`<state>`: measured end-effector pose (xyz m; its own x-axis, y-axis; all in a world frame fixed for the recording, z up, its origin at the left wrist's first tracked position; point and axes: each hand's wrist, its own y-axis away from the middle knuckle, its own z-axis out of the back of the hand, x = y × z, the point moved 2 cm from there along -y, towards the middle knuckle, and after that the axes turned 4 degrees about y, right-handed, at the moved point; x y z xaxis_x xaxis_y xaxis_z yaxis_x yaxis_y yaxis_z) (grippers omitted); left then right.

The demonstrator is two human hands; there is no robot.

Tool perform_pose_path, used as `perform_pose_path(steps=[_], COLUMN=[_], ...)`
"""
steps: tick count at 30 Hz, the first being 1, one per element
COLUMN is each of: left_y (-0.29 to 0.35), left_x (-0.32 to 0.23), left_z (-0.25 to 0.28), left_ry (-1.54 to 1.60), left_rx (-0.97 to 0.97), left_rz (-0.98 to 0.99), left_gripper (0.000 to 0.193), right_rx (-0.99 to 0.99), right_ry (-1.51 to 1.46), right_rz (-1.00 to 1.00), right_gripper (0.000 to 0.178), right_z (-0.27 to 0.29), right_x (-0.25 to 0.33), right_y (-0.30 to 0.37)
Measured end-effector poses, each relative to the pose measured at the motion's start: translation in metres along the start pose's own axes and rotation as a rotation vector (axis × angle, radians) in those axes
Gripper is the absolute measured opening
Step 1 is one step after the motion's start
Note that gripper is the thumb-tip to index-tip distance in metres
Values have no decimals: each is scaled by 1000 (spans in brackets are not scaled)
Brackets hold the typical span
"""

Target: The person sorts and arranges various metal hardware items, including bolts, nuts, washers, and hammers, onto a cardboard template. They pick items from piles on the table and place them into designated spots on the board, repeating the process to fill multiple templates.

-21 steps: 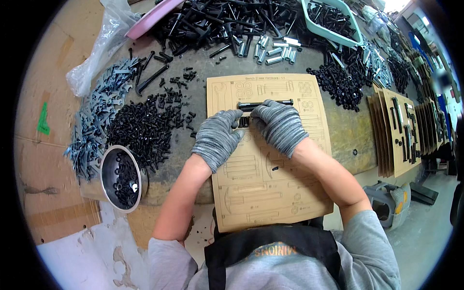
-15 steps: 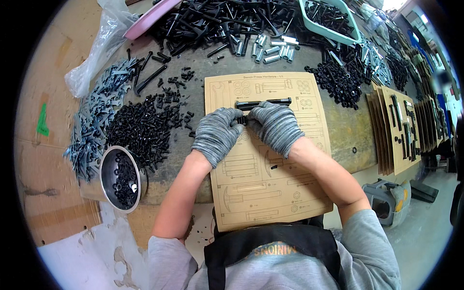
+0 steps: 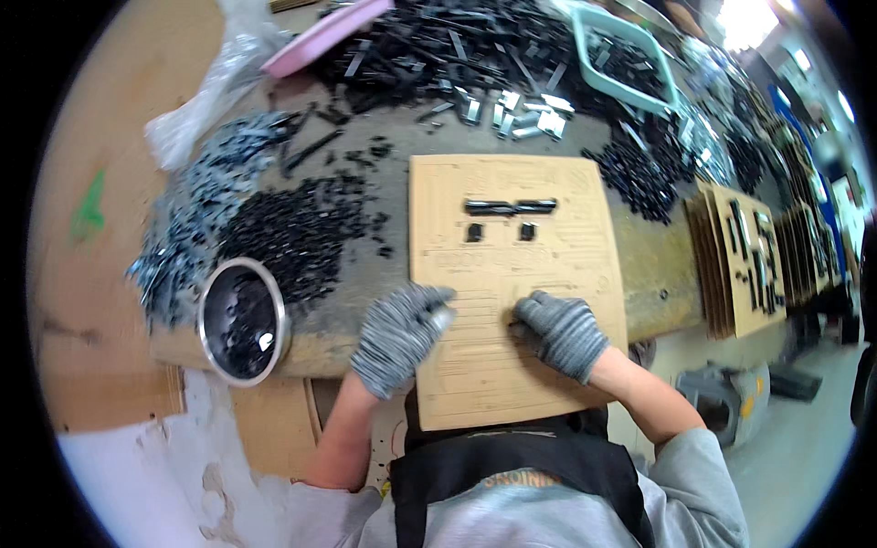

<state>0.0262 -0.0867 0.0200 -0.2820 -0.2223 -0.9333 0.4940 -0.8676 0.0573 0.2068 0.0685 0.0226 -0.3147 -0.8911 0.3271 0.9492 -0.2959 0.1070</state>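
Note:
A tan cut-out board (image 3: 557,274) lies in front of me on the bench. A long black bar (image 3: 509,206) and two small black blocks (image 3: 500,232) sit in its upper slots. My left hand (image 3: 399,336), in a grey knit glove, rests on the board's left edge with a small pale piece at the fingertips. My right hand (image 3: 559,332), also gloved, lies curled on the middle of the board; whether it holds anything is hidden.
A round metal bowl (image 3: 211,347) of black parts stands at my left. Piles of black screws (image 3: 292,239) and grey parts (image 3: 196,228) cover the bench. Black brackets, a teal tray (image 3: 630,47) and a pink tray (image 3: 320,35) lie behind. More filled boards (image 3: 744,265) stand at the right.
Both hands have drawn back toward me from the upper slots, leaving the black bar and two blocks seated in the board.

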Motion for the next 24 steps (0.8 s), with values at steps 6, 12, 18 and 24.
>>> perform_pose_path(steps=[6, 12, 18, 24], left_y=[59, 64, 39, -44], left_x=[4, -10, 45, 66], left_z=[13, 82, 256, 322], left_ry=[-88, -193, -510, -1414], left_rx=[1, -227, -680, -246], left_rz=[-101, -365, 52, 388], left_gripper=[26, 26, 26, 42], right_rx=[-14, -261, -228, -199], right_ry=[131, -19, -10, -13], right_rz=[84, 341, 437, 416], right_gripper=[17, 18, 18, 19], right_z=[-13, -31, -46, -43], right_x=[24, 89, 105, 97], right_y=[-37, -134, -145, -140])
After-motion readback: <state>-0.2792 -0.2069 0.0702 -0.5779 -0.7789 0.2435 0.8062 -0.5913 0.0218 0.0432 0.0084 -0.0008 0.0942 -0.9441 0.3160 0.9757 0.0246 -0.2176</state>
